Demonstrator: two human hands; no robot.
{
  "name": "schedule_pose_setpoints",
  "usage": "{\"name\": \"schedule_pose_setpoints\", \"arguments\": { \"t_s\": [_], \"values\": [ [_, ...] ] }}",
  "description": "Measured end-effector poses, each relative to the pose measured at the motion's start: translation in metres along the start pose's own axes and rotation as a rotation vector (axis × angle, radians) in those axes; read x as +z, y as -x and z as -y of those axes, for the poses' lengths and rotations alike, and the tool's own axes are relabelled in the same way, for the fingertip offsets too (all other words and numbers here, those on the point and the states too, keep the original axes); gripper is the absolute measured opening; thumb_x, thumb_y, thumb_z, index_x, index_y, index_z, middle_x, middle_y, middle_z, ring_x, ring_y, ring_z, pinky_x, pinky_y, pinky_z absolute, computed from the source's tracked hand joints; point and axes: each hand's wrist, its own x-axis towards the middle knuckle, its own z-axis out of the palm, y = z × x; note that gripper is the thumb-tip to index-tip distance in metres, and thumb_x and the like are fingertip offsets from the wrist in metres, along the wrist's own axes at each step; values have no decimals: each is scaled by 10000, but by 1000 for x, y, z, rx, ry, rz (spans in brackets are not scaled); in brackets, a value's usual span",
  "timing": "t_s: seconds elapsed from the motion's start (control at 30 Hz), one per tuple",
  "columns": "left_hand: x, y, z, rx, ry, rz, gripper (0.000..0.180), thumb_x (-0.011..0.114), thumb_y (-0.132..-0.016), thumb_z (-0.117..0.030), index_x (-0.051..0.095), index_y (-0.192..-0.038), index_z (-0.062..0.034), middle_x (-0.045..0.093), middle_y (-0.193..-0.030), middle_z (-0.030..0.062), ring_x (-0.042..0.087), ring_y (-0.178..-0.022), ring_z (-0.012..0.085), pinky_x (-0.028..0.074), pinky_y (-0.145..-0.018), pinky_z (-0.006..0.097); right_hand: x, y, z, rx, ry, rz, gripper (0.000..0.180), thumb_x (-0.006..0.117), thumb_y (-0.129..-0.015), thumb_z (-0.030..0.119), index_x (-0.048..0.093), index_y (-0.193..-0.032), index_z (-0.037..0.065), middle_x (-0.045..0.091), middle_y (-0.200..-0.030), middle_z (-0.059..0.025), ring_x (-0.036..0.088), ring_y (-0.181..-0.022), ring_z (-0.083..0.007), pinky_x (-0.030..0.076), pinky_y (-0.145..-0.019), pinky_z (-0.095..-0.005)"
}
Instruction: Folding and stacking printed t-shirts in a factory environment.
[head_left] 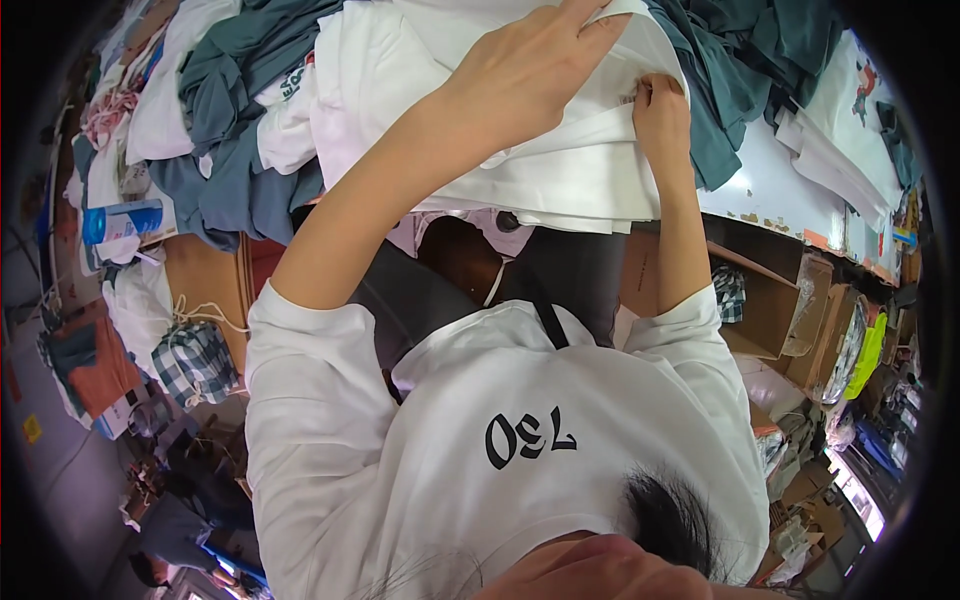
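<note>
A white garment (pixel 560 160) lies in folds on top of other white cloth at the table's front edge. My left hand (pixel 530 75) reaches across it to the top of the head view, and a turned-up edge of the white fabric sits between its thumb and fingers. The fingertips are partly cut off by the picture's edge. On the right, my right hand (pixel 664 115) is closed, with thumb and fingers pinching the same garment beside a small dark mark or label. The lower layers of cloth hang over the table edge above my lap.
Teal garments (pixel 235 80) heap up on the left, and more teal cloth (pixel 725 90) lies on the right. White printed cloth (pixel 850 130) rests on the white tabletop (pixel 770 190). Wooden shelving (pixel 750 300) stands below right. Another person (pixel 180 530) is at the far lower left.
</note>
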Motion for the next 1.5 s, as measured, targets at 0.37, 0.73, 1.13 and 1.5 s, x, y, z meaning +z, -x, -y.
{"name": "schedule_pose_setpoints", "arguments": {
  "t_s": [0.37,0.73,1.13,1.5],
  "values": [
    [-2,-1,-1,-32,-10,26,557,513,-756,119,456,-1309,87,397,-1399,256,580,-1112,428,539,-880,437,-1,4,1,-9,3,30,183,584,-935,119,689,-977,-25,696,-943,-235,666,-817,-419,534,-747,-457],
    [-14,3,-5,-66,-27,56,594,503,-742,131,442,-1331,82,385,-1399,275,566,-1132,443,510,-932,445,-16,9,8,27,82,4,174,595,-928,121,703,-974,-8,712,-921,-203,690,-770,-372,554,-732,-415],
    [-108,17,-49,-400,-220,263,733,538,-691,98,390,-1408,59,358,-1423,271,444,-1252,490,465,-975,420,-102,81,143,-275,-789,1081,219,647,-909,273,674,-1000,76,675,-854,-118,660,-761,-337,513,-670,-433],
    [-145,22,-67,-272,-555,380,682,520,-758,96,392,-1426,55,483,-1334,267,573,-1155,417,515,-903,404,-50,-35,80,-384,458,569,670,614,-852,639,705,-849,-25,692,-801,-170,683,-876,-314,549,-751,-406]
  ]
}}
